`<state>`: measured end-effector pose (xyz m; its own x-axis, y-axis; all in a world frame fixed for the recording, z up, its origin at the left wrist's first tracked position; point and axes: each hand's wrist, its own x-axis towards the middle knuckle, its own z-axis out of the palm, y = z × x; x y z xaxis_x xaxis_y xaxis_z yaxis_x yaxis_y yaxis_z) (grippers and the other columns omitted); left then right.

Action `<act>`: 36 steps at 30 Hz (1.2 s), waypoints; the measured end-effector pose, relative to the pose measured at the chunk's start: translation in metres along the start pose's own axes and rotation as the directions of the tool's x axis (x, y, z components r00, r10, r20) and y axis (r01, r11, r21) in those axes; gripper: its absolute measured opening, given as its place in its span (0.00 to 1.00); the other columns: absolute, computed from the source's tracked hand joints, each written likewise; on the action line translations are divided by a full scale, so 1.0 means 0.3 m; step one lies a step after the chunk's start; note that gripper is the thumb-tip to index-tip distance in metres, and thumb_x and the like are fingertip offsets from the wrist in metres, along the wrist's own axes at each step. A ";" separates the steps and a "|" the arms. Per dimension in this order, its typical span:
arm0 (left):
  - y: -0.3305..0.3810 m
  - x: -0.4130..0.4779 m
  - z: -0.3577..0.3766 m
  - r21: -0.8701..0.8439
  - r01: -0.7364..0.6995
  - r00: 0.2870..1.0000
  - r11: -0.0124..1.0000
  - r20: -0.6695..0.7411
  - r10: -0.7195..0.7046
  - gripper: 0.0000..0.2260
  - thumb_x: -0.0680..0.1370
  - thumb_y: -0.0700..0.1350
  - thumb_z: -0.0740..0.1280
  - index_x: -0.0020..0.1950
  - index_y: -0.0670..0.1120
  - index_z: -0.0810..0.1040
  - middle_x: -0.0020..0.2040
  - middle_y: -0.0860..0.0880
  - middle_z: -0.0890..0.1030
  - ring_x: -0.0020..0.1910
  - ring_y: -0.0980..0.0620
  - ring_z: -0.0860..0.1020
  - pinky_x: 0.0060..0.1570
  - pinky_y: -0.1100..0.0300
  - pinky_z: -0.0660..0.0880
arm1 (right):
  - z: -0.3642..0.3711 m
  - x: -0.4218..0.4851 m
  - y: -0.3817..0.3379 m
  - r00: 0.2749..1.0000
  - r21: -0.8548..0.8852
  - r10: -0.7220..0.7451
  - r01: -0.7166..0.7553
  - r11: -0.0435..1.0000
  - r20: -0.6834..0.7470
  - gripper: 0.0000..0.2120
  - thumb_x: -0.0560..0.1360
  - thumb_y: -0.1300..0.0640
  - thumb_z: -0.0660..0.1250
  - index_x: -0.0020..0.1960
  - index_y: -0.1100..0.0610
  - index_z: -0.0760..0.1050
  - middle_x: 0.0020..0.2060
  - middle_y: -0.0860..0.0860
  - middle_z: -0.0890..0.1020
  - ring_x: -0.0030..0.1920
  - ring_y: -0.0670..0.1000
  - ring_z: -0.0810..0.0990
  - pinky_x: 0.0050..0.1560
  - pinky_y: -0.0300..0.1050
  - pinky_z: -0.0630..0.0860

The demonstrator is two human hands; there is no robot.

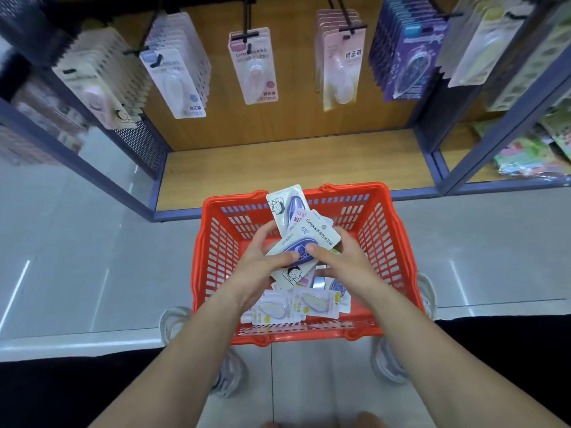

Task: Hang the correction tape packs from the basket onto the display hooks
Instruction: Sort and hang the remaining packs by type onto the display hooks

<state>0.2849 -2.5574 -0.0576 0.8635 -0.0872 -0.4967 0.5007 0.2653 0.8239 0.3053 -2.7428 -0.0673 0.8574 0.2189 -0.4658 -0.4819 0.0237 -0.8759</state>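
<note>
Pale grey floor tiles [92,242] run up to a wooden shelf bay [293,168], where black hooks [247,34] carry rows of hanging packs [253,66], with purple packs [404,57] to the right. In the head view a red basket [398,242] stands on the floor in front of the bay. Above it, the left hand [262,270] and right hand [343,264] both grip a fanned bundle of correction tape packs, thumbs pressed on the front pack [312,239]. More loose packs [309,304] lie flat in the basket bottom. The front pack's long axis runs diagonally from lower left to upper right, its printed header end toward the shelf. A rear pack [289,208] stands nearly upright, pointing away from the person. The step in hand looks like sorting the bundle before hanging. To do it well, I would square the packs so their header ends line up and all face one way. Then let one hand hold the stack while the other peels off a single pack by its header. The purple blisters suggest the purple-pack hook, though the designs are too small to match with certainty.
</note>
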 end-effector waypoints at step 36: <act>0.015 0.075 -0.015 0.224 -0.043 0.989 0.974 -0.130 0.074 0.11 0.83 0.44 0.68 0.64 0.48 0.80 0.58 0.50 0.86 0.57 0.47 0.84 0.64 0.39 0.77 | -0.103 0.058 0.001 0.999 0.220 0.046 -0.044 0.974 -0.006 0.12 0.80 0.68 0.67 0.60 0.56 0.78 0.49 0.52 0.88 0.48 0.52 0.87 0.44 0.46 0.81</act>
<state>0.3063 -2.5540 -0.0663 0.8830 0.0585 -0.4656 0.4635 0.0472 0.8849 0.3256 -2.7692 -0.0796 0.8354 0.2134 -0.5065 -0.5467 0.2285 -0.8055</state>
